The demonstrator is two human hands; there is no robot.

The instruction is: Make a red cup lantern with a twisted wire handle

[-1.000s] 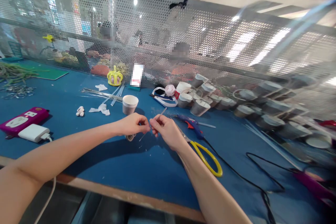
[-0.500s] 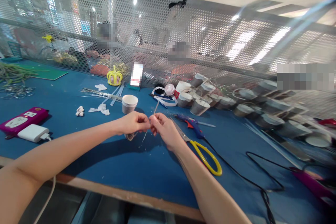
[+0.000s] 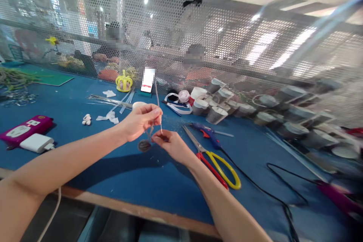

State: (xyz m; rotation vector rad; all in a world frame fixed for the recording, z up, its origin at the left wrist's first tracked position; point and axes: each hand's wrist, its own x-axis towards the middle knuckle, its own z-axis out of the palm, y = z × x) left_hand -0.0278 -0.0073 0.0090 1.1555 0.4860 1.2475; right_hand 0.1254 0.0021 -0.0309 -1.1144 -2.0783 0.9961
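We've got the thin wire (image 3: 157,102) near-upright: left hand (image 3: 140,120) pinches it mid-length, right hand (image 3: 170,144) grips just below its lower end.

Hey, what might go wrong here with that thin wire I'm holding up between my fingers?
The thin wire stands nearly upright, pinched by the left hand, with its free tip pointing up toward you; it might poke your face if you lean in. The right hand works close to its lower end and may get pricked. The open scissors lie beside your right forearm, so a sweep might catch the blades.
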